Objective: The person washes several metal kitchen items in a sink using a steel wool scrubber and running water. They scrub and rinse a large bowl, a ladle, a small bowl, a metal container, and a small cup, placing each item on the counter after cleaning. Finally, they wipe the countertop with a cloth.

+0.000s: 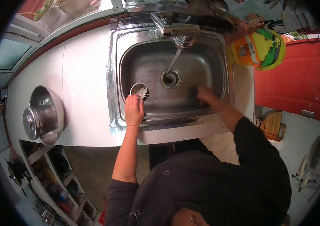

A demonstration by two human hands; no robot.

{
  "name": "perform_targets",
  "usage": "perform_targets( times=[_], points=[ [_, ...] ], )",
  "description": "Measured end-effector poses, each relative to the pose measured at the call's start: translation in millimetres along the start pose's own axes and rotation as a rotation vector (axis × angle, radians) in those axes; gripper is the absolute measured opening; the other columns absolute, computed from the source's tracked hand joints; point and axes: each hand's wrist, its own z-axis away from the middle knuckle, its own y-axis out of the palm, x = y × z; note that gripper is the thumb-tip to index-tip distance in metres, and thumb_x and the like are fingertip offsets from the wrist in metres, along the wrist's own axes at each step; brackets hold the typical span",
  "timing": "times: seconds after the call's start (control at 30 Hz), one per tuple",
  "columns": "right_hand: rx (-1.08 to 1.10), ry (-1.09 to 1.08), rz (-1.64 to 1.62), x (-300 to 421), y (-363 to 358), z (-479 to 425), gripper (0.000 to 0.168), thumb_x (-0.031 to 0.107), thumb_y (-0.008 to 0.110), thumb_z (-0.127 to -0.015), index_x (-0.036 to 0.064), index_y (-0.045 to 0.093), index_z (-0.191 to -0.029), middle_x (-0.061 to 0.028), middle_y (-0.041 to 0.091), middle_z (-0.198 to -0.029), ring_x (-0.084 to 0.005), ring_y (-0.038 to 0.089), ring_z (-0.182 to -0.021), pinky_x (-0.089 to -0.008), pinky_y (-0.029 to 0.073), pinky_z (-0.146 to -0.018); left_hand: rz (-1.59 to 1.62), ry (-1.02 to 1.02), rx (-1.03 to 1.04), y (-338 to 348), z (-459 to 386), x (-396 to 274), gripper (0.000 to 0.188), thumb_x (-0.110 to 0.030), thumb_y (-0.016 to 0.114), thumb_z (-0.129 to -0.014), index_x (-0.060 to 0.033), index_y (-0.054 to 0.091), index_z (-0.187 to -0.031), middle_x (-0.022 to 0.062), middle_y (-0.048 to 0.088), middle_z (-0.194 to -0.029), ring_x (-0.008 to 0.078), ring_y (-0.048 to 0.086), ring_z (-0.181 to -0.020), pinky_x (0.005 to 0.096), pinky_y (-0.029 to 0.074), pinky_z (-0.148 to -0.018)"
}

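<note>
My left hand (134, 108) grips a perforated metal sink strainer basket (139, 91) by its rim, over the left part of the stainless steel sink (148, 60). My right hand (205, 94) is over the sink's right side, blurred; a dark shape lies at its fingertips, and whether the hand holds it cannot be told. Water runs from the chrome faucet (178, 30) into the round drain (171, 79), between my two hands.
On the white counter (86, 84) at the left stand a metal bowl (59, 113) and a lidded steel pot (42, 120). A yellow and orange plastic container (246, 49) with green cloths is right of the sink, near a red surface (295, 76). Open shelves (61, 180) are lower left.
</note>
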Motion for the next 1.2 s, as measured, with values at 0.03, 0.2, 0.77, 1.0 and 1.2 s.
perform_targets(
  times=[0.03, 0.2, 0.77, 1.0, 1.2],
  points=[
    [-0.107, 0.014, -0.119, 37.6, 6.8, 9.6, 0.037, 0.021, 0.067, -0.065, 0.003, 0.061, -0.097, -0.0201, 0.059, -0.093, -0.0353, 0.056, -0.092, -0.0417, 0.047, -0.077, 0.002, 0.002, 0.004, 0.4, 0.4, -0.3, 0.014, -0.006, 0.058, -0.076, -0.0015, 0.049, -0.086, 0.0154, 0.055, -0.095, 0.0372, 0.05, -0.092, 0.0435, 0.039, -0.09],
    [-0.468, -0.247, -0.529, 134.8, 26.2, -32.8, 0.034, 0.017, 0.069, -0.065, 0.001, 0.059, -0.094, -0.018, 0.055, -0.094, -0.0341, 0.053, -0.094, -0.0424, 0.045, -0.08, -0.014, -0.009, 0.059, -2.7, -4.0, -2.2, 0.015, -0.006, 0.058, -0.075, -0.0013, 0.049, -0.086, 0.0156, 0.054, -0.093, 0.0372, 0.049, -0.093, 0.0439, 0.04, -0.084],
    [-0.685, -0.145, -0.302, 251.9, -16.6, -93.5, 0.029, 0.009, 0.062, -0.066, 0.01, 0.058, -0.094, -0.0093, 0.049, -0.117, -0.0305, 0.044, -0.111, -0.0394, 0.037, -0.094, 0.014, -0.029, 0.035, -1.2, 3.4, 4.2, 0.015, -0.006, 0.056, -0.075, -0.0003, 0.049, -0.088, 0.0159, 0.055, -0.1, 0.04, 0.048, -0.098, 0.0464, 0.038, -0.091],
    [-0.455, -0.906, -0.046, 183.3, 5.8, -24.7, 0.024, 0.004, 0.055, -0.071, 0.012, 0.062, -0.093, -0.0068, 0.054, -0.11, -0.0256, 0.049, -0.105, -0.0401, 0.043, -0.086, 0.027, -0.039, 0.037, -1.4, -1.2, 1.2, 0.014, -0.006, 0.056, -0.075, -0.0015, 0.049, -0.086, 0.0155, 0.055, -0.098, 0.0392, 0.049, -0.096, 0.0463, 0.037, -0.092],
    [-0.224, -0.711, -0.2, 109.4, -28.0, -26.5, 0.026, 0.002, 0.057, -0.067, 0.011, 0.062, -0.092, -0.0078, 0.055, -0.102, -0.0284, 0.051, -0.1, -0.037, 0.044, -0.083, 0.04, -0.035, 0.023, -2.6, -2.2, -5.4, 0.013, -0.006, 0.056, -0.076, -0.0018, 0.05, -0.086, 0.0148, 0.056, -0.097, 0.0366, 0.05, -0.093, 0.0447, 0.038, -0.09]
  ],
)
